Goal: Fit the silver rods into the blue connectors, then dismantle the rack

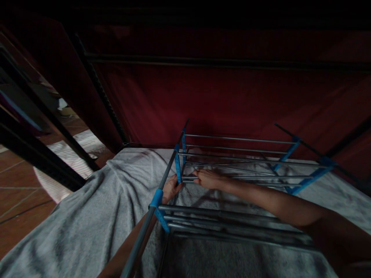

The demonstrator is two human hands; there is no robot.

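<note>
Head view looks down on a metal rack of grey bars and blue plastic joints, standing on a grey blanket inside a dim red fabric enclosure. Left hand has its grip wrapped on the rack's upright post, right beside a blue connector, likely steadying the frame. Right hand reaches in across the lower rails, its grip pinched together on a thin crossbar just short of that connector, as if lining the bar's end up with it. Tiled floor shows to the left of both hands.
</note>
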